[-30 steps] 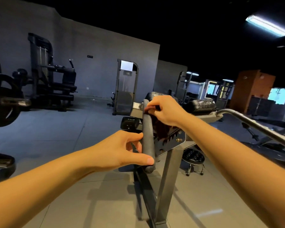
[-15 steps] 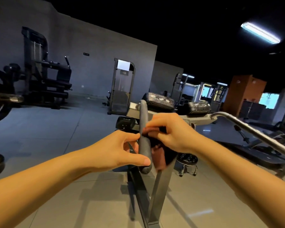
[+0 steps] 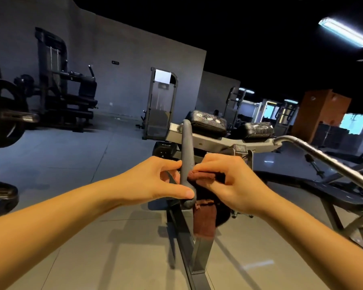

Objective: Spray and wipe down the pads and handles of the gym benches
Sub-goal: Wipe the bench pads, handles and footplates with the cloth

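— Where's the cloth point(image 3: 204, 222)?

— In the right hand point(image 3: 224, 185). Its curled fingers pinch it in a bunch against the right side of the grey foam grip point(image 3: 186, 151), low down. A loose tail hangs below. The left hand point(image 3: 155, 181) is clamped on the same grip's bottom end, thumb under and forefinger above.

— What could go wrong?

— That tail could snag on the steel post point(image 3: 201, 254) just beneath. It could also slip out, because the pinch looks light. The left fingers cover part of the foam too, so I'd guess that patch gets missed unless the hand shifts.

— And farther back?

— Two black pads point(image 3: 206, 122) sit behind the grip, and a chrome handle point(image 3: 323, 158) reaches off to the right. I cannot tell whether either has been wiped. They would be easy to skip while both hands work this one grip.
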Tool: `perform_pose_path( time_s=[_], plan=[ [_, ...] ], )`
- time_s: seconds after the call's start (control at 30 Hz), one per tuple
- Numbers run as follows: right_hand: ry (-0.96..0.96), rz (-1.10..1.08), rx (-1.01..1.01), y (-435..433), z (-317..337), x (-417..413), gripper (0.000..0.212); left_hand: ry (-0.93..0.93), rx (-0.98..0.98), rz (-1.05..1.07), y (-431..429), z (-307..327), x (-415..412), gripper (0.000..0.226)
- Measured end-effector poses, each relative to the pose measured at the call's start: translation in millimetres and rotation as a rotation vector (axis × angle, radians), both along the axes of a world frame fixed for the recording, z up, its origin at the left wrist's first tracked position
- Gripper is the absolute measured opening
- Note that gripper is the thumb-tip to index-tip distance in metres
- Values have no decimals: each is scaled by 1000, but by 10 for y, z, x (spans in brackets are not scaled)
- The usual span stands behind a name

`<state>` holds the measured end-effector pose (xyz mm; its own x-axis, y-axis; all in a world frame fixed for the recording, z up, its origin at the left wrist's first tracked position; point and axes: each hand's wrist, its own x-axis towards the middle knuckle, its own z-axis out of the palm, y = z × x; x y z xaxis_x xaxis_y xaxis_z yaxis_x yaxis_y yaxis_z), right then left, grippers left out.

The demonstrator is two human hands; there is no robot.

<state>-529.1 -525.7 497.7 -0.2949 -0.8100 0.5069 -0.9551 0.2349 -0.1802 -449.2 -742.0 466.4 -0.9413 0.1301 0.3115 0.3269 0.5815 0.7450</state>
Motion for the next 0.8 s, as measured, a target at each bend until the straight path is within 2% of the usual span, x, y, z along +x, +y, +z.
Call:
perform_pose_path(
  time_s=[0.13, 0.27, 0.33, 0.43, 0.5, 0.57, 0.67, 0.73, 0.8],
  plan=[
    [83, -120, -60, -316, 154, -426, 19, -19, -12, -13, 9, 22, 17, 46],
    [8, -281, -198, -571, 177, -776, 19, -50, -9, 47, 50, 53, 49, 58],
    [-20, -232, -209, -449, 63, -583, 20, -55, 0, 48, 65, 35, 68, 58],
    [-28, -62, -121, -78, -95, -78, 19, -48, 84, 47, 93, 5, 87, 45],
    [-33, 34, -76, 81, -137, 109, 17, -54, 127, 61, 114, -28, 76, 64],
    [-1, 15, -76, 35, -80, 49, 17, -76, 152, 69, 128, -51, 73, 81],
    [66, -133, -163, -295, 21, -351, 19, -115, 153, 85, 158, -30, 112, 88],
    [16, -239, -252, -491, 79, -588, 19, -130, 140, 110, 178, -3, 137, 86],
    [-24, -249, -287, -506, 38, -557, 18, -140, 144, 125, 198, 14, 165, 85]
  ],
)
